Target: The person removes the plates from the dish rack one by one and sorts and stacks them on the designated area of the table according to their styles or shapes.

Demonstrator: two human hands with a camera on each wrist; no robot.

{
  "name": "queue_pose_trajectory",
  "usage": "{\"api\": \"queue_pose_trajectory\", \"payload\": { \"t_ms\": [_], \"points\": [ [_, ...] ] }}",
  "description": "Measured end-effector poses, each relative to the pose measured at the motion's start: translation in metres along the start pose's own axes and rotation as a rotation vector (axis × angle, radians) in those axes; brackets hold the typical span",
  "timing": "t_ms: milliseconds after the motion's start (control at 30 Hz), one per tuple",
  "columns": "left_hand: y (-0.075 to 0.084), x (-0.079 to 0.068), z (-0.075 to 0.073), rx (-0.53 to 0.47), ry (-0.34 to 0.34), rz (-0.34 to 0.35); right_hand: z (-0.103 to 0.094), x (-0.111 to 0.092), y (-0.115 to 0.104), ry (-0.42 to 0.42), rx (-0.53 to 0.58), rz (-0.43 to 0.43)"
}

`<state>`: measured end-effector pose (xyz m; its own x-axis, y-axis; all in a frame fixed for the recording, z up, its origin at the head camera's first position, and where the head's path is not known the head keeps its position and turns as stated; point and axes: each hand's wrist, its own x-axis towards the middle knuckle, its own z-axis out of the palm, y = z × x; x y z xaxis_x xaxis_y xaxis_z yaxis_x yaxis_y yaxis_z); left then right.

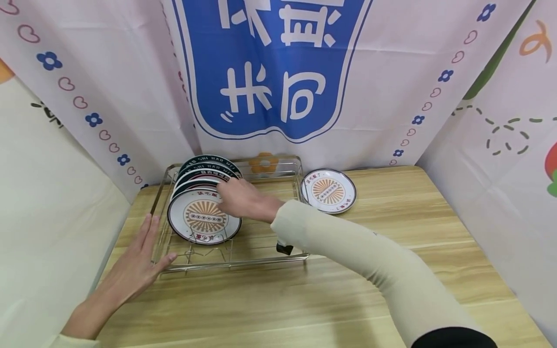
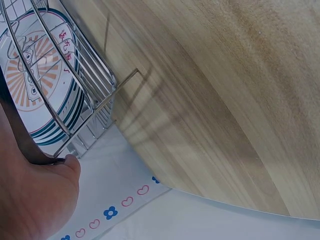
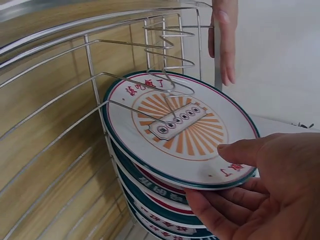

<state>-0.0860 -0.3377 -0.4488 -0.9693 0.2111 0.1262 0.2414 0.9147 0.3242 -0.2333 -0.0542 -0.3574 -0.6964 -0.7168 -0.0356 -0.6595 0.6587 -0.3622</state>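
A wire dish rack (image 1: pixel 270 261) holds several round plates, which stand on edge in a row at its left side. The front plate (image 1: pixel 204 217) is white with a dark rim, orange rays and red characters. My right hand (image 1: pixel 245 198) pinches this plate at its upper right edge; in the right wrist view the thumb (image 3: pixel 245 150) lies on its face and the fingers curl behind. My left hand (image 1: pixel 135 266) rests against the left front corner of the rack with its fingers straight. In the left wrist view, only part of the left hand (image 2: pixel 40 200) shows beside the rack.
Another white plate (image 1: pixel 328 191) with the same rays lies flat to the right of the rack. Everything stands on a wood-grain table (image 1: pixel 391 232). Printed cloth (image 1: pixel 383 72) hangs behind the table and at both sides.
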Motion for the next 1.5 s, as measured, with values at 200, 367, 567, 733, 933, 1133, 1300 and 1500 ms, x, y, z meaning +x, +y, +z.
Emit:
{"api": "queue_pose_trajectory", "payload": {
  "t_ms": [200, 367, 567, 733, 933, 1133, 1300, 1500],
  "points": [
    [-0.001, 0.000, 0.000, -0.005, -0.006, -0.002, 0.007, 0.008, 0.002, -0.032, 0.009, 0.031],
    [-0.001, 0.000, 0.000, -0.016, -0.008, -0.004, 0.013, 0.012, 0.006, -0.022, 0.021, 0.039],
    [-0.001, 0.000, 0.001, -0.024, 0.000, 0.007, 0.016, 0.013, 0.010, -0.015, 0.053, 0.022],
    [0.000, 0.000, 0.001, -0.030, -0.002, 0.010, 0.016, 0.009, 0.009, -0.002, 0.078, 0.009],
    [0.000, 0.001, 0.000, -0.034, -0.004, 0.002, 0.017, 0.002, 0.008, 0.025, 0.075, -0.003],
    [0.000, 0.002, 0.000, -0.036, -0.004, 0.001, 0.013, -0.005, 0.009, 0.059, 0.075, -0.025],
    [-0.001, 0.002, 0.000, -0.032, 0.000, 0.006, 0.007, -0.009, 0.012, 0.088, 0.101, -0.041],
    [-0.002, 0.000, 0.000, -0.037, -0.005, 0.001, -0.001, -0.016, 0.013, 0.121, 0.093, -0.061]
  ]
}}
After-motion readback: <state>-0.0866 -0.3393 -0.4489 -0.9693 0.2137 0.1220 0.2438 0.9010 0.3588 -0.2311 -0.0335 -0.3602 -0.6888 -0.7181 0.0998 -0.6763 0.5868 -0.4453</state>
